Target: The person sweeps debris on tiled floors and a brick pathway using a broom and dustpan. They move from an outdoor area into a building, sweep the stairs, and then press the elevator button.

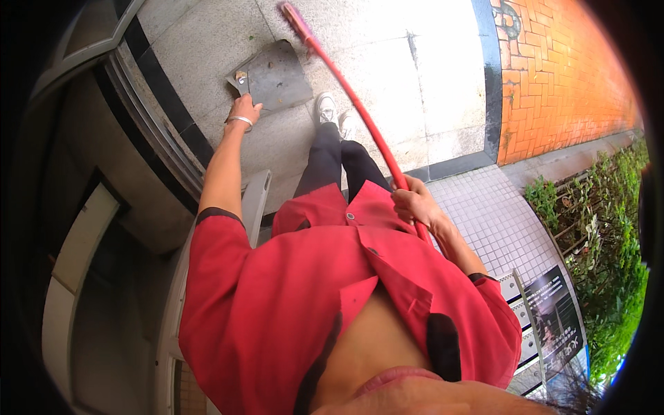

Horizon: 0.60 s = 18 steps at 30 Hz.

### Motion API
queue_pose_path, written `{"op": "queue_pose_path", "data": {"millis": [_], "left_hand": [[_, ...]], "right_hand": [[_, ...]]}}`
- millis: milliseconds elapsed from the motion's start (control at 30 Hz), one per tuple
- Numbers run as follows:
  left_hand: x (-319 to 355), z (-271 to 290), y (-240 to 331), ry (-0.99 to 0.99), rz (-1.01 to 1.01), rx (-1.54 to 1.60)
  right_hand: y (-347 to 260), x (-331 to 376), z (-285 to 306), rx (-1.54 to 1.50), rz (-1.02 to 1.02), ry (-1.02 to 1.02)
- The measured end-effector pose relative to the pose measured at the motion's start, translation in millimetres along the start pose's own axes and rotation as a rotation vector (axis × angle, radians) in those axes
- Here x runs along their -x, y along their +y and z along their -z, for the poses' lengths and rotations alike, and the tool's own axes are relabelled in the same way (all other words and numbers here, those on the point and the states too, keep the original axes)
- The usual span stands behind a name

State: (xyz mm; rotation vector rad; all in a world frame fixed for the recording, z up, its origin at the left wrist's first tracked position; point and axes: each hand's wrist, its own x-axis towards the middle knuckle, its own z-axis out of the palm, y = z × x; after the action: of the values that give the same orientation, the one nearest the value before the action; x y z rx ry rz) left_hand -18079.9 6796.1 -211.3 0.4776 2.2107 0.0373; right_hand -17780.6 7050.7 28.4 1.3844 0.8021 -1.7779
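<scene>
The left hand reaches down and forward with the arm stretched out, its fingers closed on the near edge of a dark grey dustpan that rests flat on the pale stone paving; a light bracelet circles the wrist. A small pale scrap lies at the pan's left edge, just beyond the fingertips, though what it is cannot be made out at this size. The right hand is wrapped tight round the red handle of a broom, gripping it near the waist; the handle slants up and away to the left, and its pinkish head meets the paving near the top edge of the view, just past the dustpan's far right corner. Between pan and handle stand the person's pale shoes, below dark trousers and a red shirt. A dark border strip edges the paving on the right, with orange brick paving beyond it; small white tiles and a green hedge fill the lower right.
</scene>
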Motion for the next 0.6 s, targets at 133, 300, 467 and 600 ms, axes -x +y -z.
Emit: {"op": "queue_pose_path", "data": {"millis": [133,300,467,600], "left_hand": [[-2,7,11,-0.011,0.007,0.029],[3,15,19,-0.057,0.074,0.029],[15,2,-8,-0.023,0.015,0.054],[42,-11,-39,0.001,0.011,0.143]], "right_hand": [[1,-41,5,0.561,0.322,0.351],[8,-58,-26,0.241,0.117,-0.015],[-2,3,-36,-0.15,0.008,-0.109],[-7,30,-11,-0.085,0.036,-0.023]]}}
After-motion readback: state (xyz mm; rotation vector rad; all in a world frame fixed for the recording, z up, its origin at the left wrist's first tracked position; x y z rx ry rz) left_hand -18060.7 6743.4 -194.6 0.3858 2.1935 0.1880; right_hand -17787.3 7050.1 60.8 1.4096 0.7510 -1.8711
